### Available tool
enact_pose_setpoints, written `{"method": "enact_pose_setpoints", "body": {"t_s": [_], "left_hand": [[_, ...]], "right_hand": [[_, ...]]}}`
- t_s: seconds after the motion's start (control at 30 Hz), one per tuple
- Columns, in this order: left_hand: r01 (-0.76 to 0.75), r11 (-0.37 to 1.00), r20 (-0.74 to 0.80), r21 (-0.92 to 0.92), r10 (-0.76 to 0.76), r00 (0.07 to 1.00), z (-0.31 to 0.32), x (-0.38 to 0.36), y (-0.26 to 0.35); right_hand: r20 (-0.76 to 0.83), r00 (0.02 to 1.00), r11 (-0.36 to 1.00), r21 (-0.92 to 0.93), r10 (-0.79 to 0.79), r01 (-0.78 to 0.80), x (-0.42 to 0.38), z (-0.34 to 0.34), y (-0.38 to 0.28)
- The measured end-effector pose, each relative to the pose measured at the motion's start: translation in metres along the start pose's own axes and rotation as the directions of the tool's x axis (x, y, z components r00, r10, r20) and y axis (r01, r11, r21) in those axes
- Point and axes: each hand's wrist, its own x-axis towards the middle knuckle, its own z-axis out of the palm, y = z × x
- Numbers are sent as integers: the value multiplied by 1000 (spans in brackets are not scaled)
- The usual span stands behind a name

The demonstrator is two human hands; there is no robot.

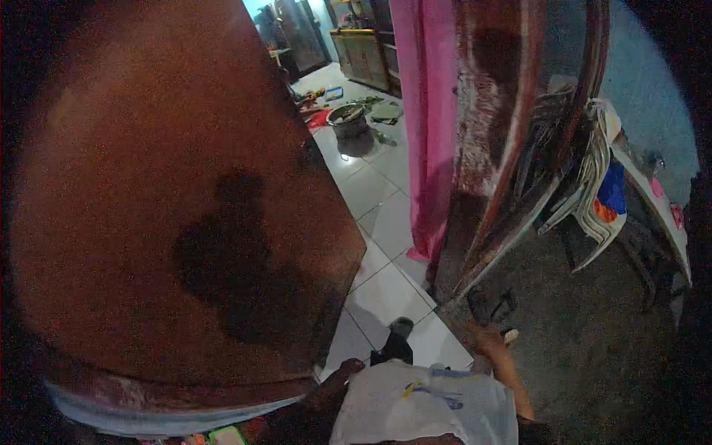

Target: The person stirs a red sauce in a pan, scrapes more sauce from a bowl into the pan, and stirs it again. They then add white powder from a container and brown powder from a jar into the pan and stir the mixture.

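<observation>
At the bottom, a white shirt (437,400) with a yellow and blue print covers my body, and a foot (401,325) shows beyond it on the white tiles. My left hand (353,366) is dark and small beside the shirt's left edge, near a brown door panel; its fingers are not clear. On the other side, my right hand (483,339) hangs low over the edge between tiles and grey floor. It is blurred, and its fingers cannot be made out. A small white thing (511,336) shows beside it; whether they touch is unclear.
The large brown door panel (163,185) fills the left. A pink curtain (426,126) hangs by the doorway. Beyond it, a metal pot (348,122) stands on the tiles near green leaves (386,111). Stacked white plastic chairs (597,222) stand right; dark footwear (493,304) lies on the floor.
</observation>
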Motion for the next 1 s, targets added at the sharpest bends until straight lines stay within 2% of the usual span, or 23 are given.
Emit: {"method": "enact_pose_setpoints", "body": {"t_s": [0.03,0.1,0.13,0.17,0.2,0.23,0.27,0.3,0.33,0.37,0.4,0.47,0.5,0.53,0.57,0.6,0.67,0.7,0.77,0.83,0.9,0.97,1.0], "left_hand": [[-33,999,31,-6,33,999,-11,17,-2],[-136,991,87,-22,137,987,-38,63,-1],[-213,975,106,-62,219,970,-51,87,-4],[-315,938,114,-144,332,936,-64,114,-5],[-460,825,77,-329,509,857,-77,147,-8],[-582,585,-21,-565,695,718,-91,183,-10],[-631,372,-134,-680,784,607,-101,216,-9],[-578,680,-11,-450,643,765,-125,240,4],[-420,905,36,-67,423,905,-146,261,22],[-285,948,28,144,284,958,-159,285,34],[-238,937,5,255,245,970,-174,304,48],[-221,900,-36,376,253,967,-180,346,75],[-225,877,-45,425,269,962,-175,362,84],[-259,849,-26,460,305,952,-166,383,82],[-229,828,-13,511,274,962,-162,377,106],[-245,797,30,552,274,961,-151,367,121],[-320,694,172,645,276,946,-123,337,158],[-377,626,259,683,275,926,-105,323,167],[-515,462,453,722,247,856,-56,295,174],[-675,307,654,671,186,734,5,270,170],[-862,123,860,492,82,503,82,250,146],[-975,-217,998,48,-23,54,169,229,130],[-909,-376,984,-177,-73,-162,206,212,131]], "right_hand": [[145,977,987,-47,156,-151,4,-3,-4],[-101,992,939,-342,-70,32,-6,16,-2],[-79,995,938,-346,-56,25,2,19,0],[229,938,966,-44,260,-257,15,1,-17],[560,714,795,153,420,-587,29,-11,-25],[561,703,783,149,436,-604,30,2,-16],[311,936,931,261,167,-253,22,34,1],[22,990,957,259,-141,131,12,53,7],[22,996,958,275,-90,80,11,44,-4],[89,984,909,377,153,-175,19,13,-32],[175,908,781,465,381,-417,19,-6,-49],[91,970,963,129,224,-235,-8,34,-40],[-67,928,724,647,368,-240,-22,67,-35],[-160,806,308,951,570,-29,-45,96,-40],[-59,772,546,741,633,-392,-57,72,-62],[46,699,639,365,714,-677,-70,38,-78],[56,634,612,208,771,-763,-115,104,-78],[62,568,538,248,821,-805,-139,111,-96],[130,351,264,437,927,-860,-186,114,-134],[255,256,113,466,933,-878,-238,136,-169],[382,192,-20,485,904,-874,-294,178,-219],[440,54,-215,538,896,-815,-339,236,-255],[464,10,-285,562,886,-776,-351,253,-283]]}}
